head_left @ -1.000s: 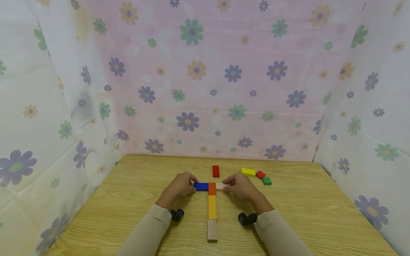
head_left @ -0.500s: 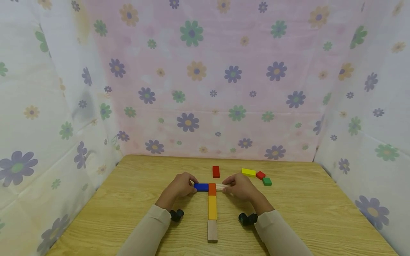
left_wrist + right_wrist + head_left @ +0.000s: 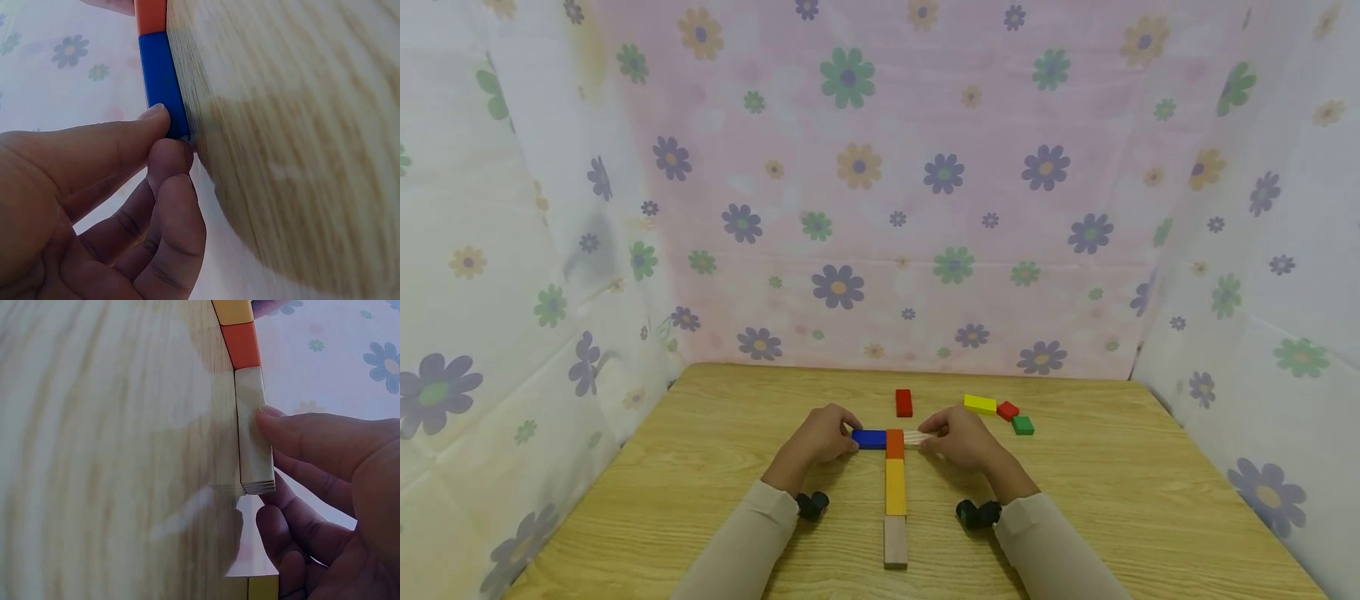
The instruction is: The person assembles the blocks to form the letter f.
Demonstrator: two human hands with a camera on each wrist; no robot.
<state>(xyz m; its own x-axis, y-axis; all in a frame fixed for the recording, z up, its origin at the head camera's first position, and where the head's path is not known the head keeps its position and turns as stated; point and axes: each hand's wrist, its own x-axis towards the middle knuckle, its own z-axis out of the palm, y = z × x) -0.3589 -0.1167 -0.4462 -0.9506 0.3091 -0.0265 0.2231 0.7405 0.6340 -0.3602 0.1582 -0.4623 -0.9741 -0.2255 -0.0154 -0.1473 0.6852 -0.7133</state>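
Observation:
A blue wooden block (image 3: 869, 439) lies flat on the table, its right end against an orange-red block (image 3: 895, 444). Thumb and fingers of my left hand (image 3: 820, 435) pinch the blue block's outer end; the left wrist view shows the thumb along its side. On the opposite side, a pale wooden block (image 3: 253, 425) meets the orange-red one, and my right hand (image 3: 964, 435) pinches it near its outer end. Running toward me from the orange-red block are a yellow-orange block (image 3: 895, 487) and a tan block (image 3: 895, 542), end to end, so the blocks form a T.
Beyond the T lies a red block (image 3: 904, 403). Behind the right hand are a yellow block (image 3: 980, 405), a small red block (image 3: 1007, 410) and a green block (image 3: 1022, 426). Flowered cloth (image 3: 895, 250) encloses the table (image 3: 737, 396) at back and sides.

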